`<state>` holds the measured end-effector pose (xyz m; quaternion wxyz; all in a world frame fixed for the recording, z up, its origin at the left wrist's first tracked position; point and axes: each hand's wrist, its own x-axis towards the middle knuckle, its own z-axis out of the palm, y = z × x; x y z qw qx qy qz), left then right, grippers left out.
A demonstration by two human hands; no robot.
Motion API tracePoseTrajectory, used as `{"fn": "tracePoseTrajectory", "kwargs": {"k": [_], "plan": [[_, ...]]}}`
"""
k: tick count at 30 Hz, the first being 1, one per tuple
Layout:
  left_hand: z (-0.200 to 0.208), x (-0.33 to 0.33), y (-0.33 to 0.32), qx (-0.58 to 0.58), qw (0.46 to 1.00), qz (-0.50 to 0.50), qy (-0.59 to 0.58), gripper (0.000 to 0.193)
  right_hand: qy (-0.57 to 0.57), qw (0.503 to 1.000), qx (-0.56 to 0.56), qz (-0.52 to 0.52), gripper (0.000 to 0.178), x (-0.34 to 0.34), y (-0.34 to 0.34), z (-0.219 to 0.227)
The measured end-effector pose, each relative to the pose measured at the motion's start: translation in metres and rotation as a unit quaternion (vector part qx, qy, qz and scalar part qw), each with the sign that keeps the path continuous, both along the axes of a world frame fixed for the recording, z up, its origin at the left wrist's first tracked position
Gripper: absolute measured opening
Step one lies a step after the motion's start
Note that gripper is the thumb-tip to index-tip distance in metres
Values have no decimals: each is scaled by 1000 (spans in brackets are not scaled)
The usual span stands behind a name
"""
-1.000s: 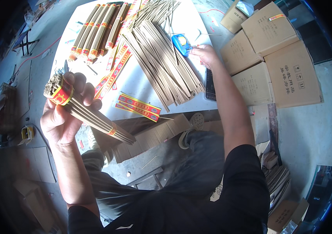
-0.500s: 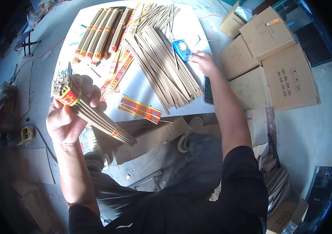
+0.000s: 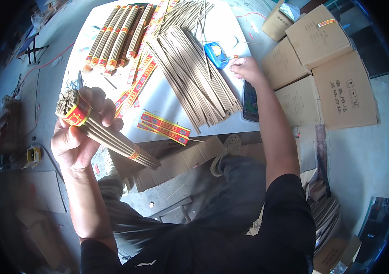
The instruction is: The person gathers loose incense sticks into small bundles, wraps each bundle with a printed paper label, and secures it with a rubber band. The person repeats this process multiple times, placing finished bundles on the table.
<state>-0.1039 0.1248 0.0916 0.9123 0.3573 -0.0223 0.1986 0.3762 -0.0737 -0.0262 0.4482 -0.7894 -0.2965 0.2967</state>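
In my left hand (image 3: pixel 73 141), closed and raised at the table's left front, is a bundle of incense sticks (image 3: pixel 112 138). A red and yellow paper band wraps it near the upper end, and a smaller band shows farther down. My right hand (image 3: pixel 248 71) is over the table's right edge with fingertips pinched together; what they hold, if anything, is too small to make out. Just left of those fingertips lies a blue tape dispenser (image 3: pixel 216 55). A wide spread of loose incense sticks (image 3: pixel 194 82) covers the table's middle, beside the dispenser.
Several banded incense bundles (image 3: pixel 122 39) lie at the table's back left. Red and yellow paper strips (image 3: pixel 165 128) rest at the front edge, more among the sticks. Beneath my right wrist is a phone (image 3: pixel 250 102). Cardboard boxes (image 3: pixel 345 93) are stacked right of the white table (image 3: pixel 78 59).
My right hand has shifted slightly right, away from the tape dispenser, its fingers now more bunched. The left hand keeps its grip on the bundle, nearly in the same place.
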Motion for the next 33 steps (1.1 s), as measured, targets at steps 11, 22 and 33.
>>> {"fn": "tracePoseTrajectory", "kwargs": {"k": [11, 22, 33], "plan": [[-6, 13, -11, 30, 995, -73, -56, 45, 95, 917, 327, 208, 11, -220, -10, 139], [-11, 19, -46, -54, 988, -86, -116, 64, 14, 863, 441, 247, 10, -306, 6, 162], [-2, 18, -51, 31, 998, -31, -49, 50, -66, 842, 475, 247, 13, -306, 7, 164]]}}
